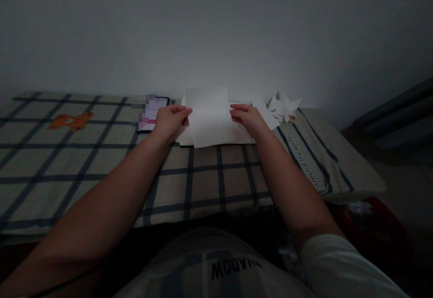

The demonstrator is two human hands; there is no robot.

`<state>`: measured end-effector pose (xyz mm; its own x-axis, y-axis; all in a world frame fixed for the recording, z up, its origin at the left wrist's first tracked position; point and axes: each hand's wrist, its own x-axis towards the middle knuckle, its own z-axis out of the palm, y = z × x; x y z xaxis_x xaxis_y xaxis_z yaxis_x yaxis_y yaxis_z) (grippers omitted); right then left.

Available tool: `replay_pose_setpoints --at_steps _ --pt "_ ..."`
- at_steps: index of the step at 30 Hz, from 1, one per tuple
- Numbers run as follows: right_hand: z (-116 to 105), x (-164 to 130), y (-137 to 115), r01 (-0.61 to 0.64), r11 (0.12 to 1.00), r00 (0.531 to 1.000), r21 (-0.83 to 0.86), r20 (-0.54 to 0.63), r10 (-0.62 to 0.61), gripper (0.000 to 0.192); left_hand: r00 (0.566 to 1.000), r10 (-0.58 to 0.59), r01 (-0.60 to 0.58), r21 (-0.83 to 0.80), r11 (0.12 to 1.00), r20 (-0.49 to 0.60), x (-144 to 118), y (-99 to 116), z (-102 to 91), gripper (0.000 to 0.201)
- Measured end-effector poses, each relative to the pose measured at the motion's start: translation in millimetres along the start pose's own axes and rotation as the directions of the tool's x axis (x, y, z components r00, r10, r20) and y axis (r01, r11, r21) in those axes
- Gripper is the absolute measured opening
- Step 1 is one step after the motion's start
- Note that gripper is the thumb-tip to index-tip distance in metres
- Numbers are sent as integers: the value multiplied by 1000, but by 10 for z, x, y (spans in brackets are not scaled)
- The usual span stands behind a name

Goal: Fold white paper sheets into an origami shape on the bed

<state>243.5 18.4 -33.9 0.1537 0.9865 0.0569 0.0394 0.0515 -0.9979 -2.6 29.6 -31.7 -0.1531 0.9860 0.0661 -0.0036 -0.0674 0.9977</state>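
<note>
Both my hands pinch a white paper sheet, left hand on its left edge, right hand on right edge, held just above the checked bed, phone beside left hand.

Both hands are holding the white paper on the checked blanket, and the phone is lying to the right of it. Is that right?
Not quite. The head view shows the phone lying to the left of the paper, beside the left hand. The rest holds: left and right hand both hold the paper over the checked blanket.
</note>
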Motion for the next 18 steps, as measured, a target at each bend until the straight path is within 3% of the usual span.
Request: replay_pose_setpoints --at_steps 2,3,5,7,10,12,14,18 --pt "-19 52 41 177 967 970 -184 -132 -202 21 1000 -25 24 -29 999 -15 7 -22 11 9" --pt "-18 55 40 266 922 940 -281 -137 -313 19 999 -35 34 -38 999 -16 11 -35 17 8" --pt "13 1 -7 412 821 884 -395 -45 -466 12 999 -42 41 -43 998 -14 16 -64 25 7" --pt "89 -121 -91 523 730 841 -441 125 -526 16 999 -31 30 -33 999 -15 18 -88 28 7" --pt "250 -342 -192 658 625 744 -420 490 -454 25 1000 -7 7 -23 1000 -9 25 -117 29 7" --pt "349 -451 -207 705 582 676 -406 634 -375 32 1000 -3 3 -30 1000 5 34 -140 27 8" --pt "416 -503 -185 740 523 622 -423 727 -291 31 1000 3 -3 -23 1000 18 43 -164 25 9" --pt "437 -485 -123 750 478 607 -457 762 -223 28 999 31 -33 29 999 43 37 -179 25 10"
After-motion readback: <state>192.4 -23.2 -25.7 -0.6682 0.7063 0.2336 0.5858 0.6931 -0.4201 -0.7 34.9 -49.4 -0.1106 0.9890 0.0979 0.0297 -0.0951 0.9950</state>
